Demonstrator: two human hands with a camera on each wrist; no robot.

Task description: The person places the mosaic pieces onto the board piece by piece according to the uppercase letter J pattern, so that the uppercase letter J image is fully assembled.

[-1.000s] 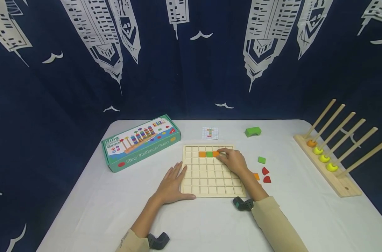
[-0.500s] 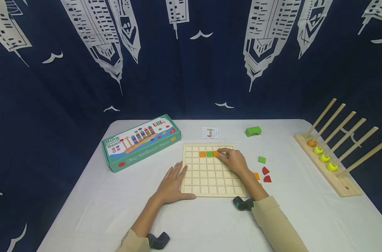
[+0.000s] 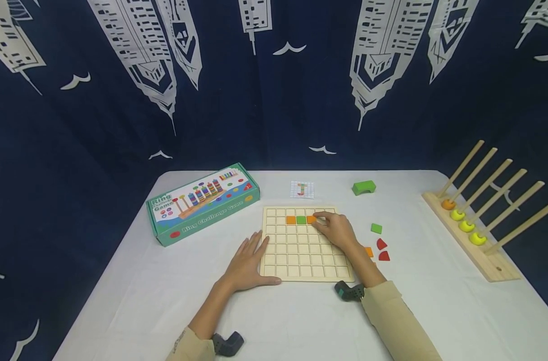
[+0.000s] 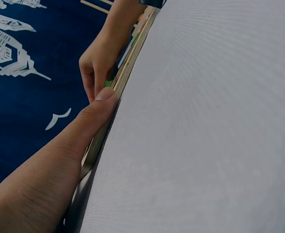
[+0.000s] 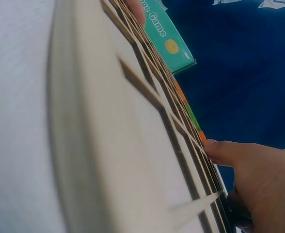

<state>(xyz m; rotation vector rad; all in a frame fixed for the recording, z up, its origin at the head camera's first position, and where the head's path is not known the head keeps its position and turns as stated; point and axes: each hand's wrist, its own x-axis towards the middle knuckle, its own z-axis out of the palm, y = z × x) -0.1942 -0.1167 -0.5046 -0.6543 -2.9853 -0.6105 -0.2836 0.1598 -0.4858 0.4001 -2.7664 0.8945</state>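
Observation:
A pale wooden grid board [image 3: 296,255] lies on the white table. In its second row from the back sit an orange square tile [image 3: 291,220], a green square tile [image 3: 301,220] and a second orange square tile [image 3: 310,219]. My right hand [image 3: 334,229] has thumb and index fingertips at the right side of that second orange tile, pinching it in its cell. My left hand [image 3: 247,265] rests with spread fingers at the board's left edge, its thumb along the front corner. The left wrist view shows the left thumb [image 4: 91,114] against the board's side.
Right of the board lie a green tile [image 3: 376,228], two red pieces [image 3: 381,244] and an orange piece [image 3: 369,251], partly behind my right forearm. Behind are a pattern card [image 3: 302,189] and a green arch block [image 3: 364,188]. A game box [image 3: 203,205] stands left, a peg rack [image 3: 470,235] right.

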